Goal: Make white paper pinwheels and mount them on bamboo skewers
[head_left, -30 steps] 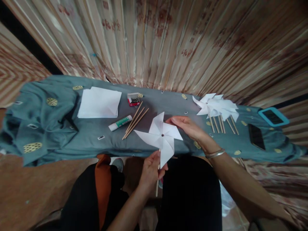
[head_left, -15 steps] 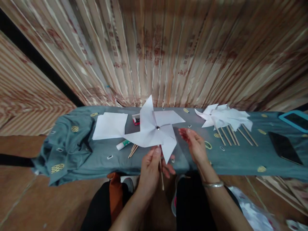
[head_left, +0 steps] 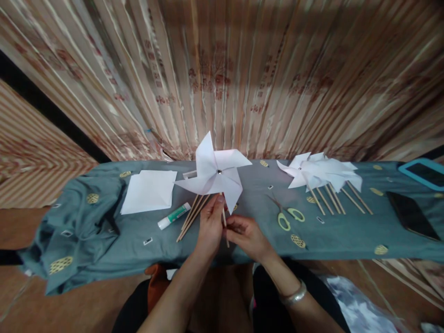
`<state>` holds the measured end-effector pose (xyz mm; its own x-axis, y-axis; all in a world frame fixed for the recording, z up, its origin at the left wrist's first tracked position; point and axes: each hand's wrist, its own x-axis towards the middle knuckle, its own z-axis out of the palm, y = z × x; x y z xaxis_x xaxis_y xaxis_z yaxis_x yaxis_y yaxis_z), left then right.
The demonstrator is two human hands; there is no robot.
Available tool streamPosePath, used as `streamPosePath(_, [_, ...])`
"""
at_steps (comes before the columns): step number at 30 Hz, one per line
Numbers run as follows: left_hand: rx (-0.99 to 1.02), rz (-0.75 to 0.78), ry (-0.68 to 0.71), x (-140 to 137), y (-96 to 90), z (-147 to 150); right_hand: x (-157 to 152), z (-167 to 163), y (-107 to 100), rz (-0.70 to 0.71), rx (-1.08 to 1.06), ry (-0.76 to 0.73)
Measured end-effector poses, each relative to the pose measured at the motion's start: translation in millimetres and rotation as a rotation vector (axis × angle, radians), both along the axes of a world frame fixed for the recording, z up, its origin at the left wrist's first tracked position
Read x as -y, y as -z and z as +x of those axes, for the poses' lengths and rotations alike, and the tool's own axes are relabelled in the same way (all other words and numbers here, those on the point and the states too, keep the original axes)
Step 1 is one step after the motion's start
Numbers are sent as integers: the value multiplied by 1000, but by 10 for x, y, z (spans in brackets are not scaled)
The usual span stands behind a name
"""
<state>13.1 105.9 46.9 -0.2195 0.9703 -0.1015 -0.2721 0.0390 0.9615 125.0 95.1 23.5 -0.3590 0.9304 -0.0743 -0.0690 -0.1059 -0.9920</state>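
A white paper pinwheel [head_left: 208, 171] with a silver pin at its centre is held upright on a thin wooden stick over the table. My left hand [head_left: 211, 226] is closed round the stick just below the paper blades. Lower down, my right hand [head_left: 248, 235] pinches the same stick between thumb and fingers. Behind and left of the pinwheel lie several loose wooden sticks [head_left: 192, 217], partly covered by the blades and my left hand. Beside them rests a green and white glue stick [head_left: 174, 216].
A stack of white paper [head_left: 150, 191] lies at the left. Yellow-green scissors [head_left: 285, 216] rest right of my hands. Several finished pinwheels [head_left: 326, 172] overlap farther right, near a black phone [head_left: 412, 215] and a blue-framed device [head_left: 425, 171]. Bunched grey-green cloth [head_left: 83, 222] covers the table's left end.
My right hand has come down and left from beside the blades and taken hold of the stick's lower part. The scissors it hid now show. The pinwheel has shifted slightly left in view.
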Motion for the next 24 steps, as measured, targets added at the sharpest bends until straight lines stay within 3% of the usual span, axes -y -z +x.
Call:
streamPosePath(11, [56,-27,45,-15,-3,-59,-189,-24,43,83,56,156])
streamPosePath(18, [3,-105,53,-15,111,-111,-217,22,84,135,91,109])
streamPosePath(24, [-3,-123,33,-15,95,-135,-262,214,-8,113,126,86])
